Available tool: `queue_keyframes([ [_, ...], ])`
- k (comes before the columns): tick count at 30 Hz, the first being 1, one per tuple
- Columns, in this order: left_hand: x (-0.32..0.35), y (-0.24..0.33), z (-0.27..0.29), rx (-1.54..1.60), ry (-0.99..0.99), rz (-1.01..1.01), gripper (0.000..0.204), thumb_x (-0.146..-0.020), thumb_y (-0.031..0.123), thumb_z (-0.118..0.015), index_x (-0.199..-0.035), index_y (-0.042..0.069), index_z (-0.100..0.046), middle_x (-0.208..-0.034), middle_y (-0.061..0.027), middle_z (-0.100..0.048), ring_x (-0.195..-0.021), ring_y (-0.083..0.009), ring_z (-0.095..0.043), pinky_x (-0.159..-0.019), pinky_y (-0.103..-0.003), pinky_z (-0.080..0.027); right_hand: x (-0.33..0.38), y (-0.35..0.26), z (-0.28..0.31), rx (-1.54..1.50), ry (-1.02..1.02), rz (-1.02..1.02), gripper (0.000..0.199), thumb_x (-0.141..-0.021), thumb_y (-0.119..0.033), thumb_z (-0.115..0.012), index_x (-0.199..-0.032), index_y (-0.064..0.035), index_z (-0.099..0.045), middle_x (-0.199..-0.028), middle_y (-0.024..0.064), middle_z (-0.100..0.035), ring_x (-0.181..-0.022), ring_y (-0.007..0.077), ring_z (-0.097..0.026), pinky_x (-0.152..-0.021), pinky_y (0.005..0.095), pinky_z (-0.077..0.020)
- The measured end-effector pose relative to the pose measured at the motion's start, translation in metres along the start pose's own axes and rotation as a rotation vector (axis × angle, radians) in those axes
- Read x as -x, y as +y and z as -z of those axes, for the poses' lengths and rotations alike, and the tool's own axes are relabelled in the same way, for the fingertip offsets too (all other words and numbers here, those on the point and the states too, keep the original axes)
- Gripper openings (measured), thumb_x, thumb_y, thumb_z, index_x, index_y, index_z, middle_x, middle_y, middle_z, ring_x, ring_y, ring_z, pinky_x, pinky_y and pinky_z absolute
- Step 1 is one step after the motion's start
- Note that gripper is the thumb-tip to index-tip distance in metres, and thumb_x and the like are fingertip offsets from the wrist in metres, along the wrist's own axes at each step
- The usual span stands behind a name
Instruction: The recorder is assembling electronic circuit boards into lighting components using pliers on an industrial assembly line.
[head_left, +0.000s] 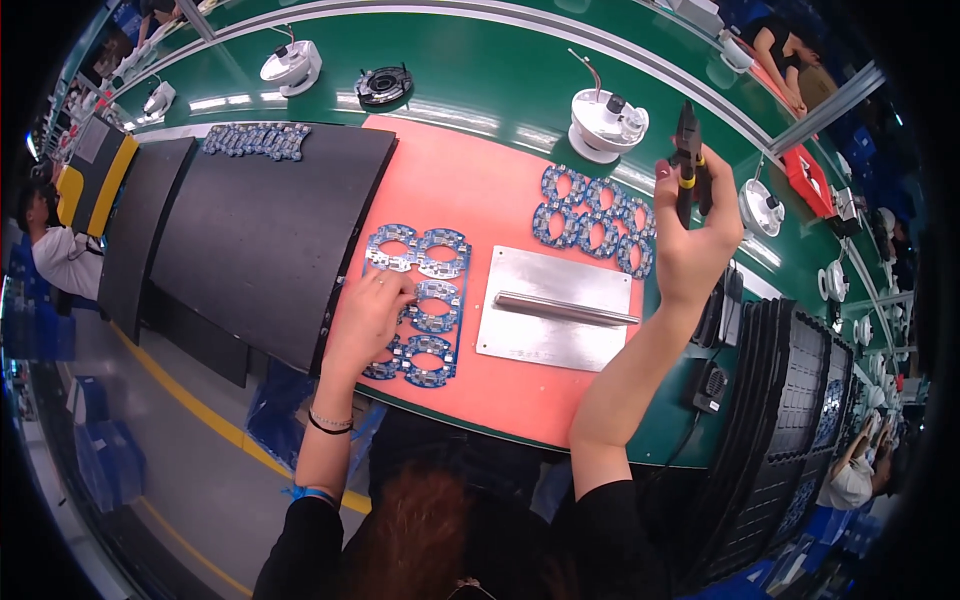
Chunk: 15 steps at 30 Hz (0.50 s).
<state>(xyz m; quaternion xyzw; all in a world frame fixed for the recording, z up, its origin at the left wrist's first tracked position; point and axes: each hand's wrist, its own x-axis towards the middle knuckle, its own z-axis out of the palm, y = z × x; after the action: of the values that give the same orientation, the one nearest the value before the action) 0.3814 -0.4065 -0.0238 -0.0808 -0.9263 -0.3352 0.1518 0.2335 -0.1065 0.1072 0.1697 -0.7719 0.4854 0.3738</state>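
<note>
A panel of blue ring-shaped circuit boards (440,257) lies on the pink mat in front of me. My left hand (375,312) is closed at its left middle, the curled fingers gripping the panel and covering part of it. My right hand (700,235) is raised at the right and wrapped round black cutting pliers (689,150) with yellow bands, jaws pointing up. Below that raised forearm, a silver metal plate (520,338) with a long raised bar (565,308) lies on the mat. Behind the plate sits another group of blue ring-shaped boards (557,222).
The pink mat (450,165) covers the green bench. Black sheets (270,220) lie at the left, with a row of small blue boards (257,141) on them. White round housings (608,125) stand at the back. Black trays (770,400) are stacked on the right, near a black power adapter (710,387).
</note>
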Motion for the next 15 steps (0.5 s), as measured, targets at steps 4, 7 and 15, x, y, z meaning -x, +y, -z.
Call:
queue_keyframes([
  [4, 0.004, 0.005, 0.013, 0.025, 0.087, 0.051, 0.006, -0.089, 0.000, -0.067, -0.093, 0.000, -0.063, -0.088, -0.0126, -0.067, -0.081, -0.0308, -0.066, -0.073, -0.040, -0.051, -0.001, -0.003, 0.003, 0.077, -0.014, -0.031, 0.036, -0.077, -0.002, -0.075, -0.112, -0.0026, -0.068, -0.088, 0.0072, -0.068, -0.075, 0.0160, -0.063, -0.074, 0.0299, -0.0504],
  [7, 0.008, 0.004, 0.013, -0.017, 0.081, -0.034, 0.008, -0.088, 0.002, -0.070, -0.094, 0.000, -0.065, -0.089, -0.0117, -0.068, -0.083, -0.0304, -0.066, -0.074, -0.039, -0.052, 0.000, 0.000, 0.004, 0.068, -0.017, -0.021, 0.037, -0.077, -0.002, -0.075, -0.112, -0.0029, -0.068, -0.089, 0.0069, -0.068, -0.076, 0.0161, -0.063, -0.074, 0.0299, -0.0506],
  [15, 0.005, -0.002, 0.011, -0.087, 0.043, -0.059, 0.010, -0.085, 0.001, -0.072, -0.094, 0.000, -0.069, -0.090, -0.0105, -0.068, -0.086, -0.0291, -0.067, -0.076, -0.040, -0.054, 0.000, -0.002, 0.002, 0.069, -0.024, -0.015, 0.036, -0.076, -0.002, -0.075, -0.112, -0.0027, -0.068, -0.090, 0.0073, -0.068, -0.075, 0.0161, -0.064, -0.074, 0.0304, -0.0509],
])
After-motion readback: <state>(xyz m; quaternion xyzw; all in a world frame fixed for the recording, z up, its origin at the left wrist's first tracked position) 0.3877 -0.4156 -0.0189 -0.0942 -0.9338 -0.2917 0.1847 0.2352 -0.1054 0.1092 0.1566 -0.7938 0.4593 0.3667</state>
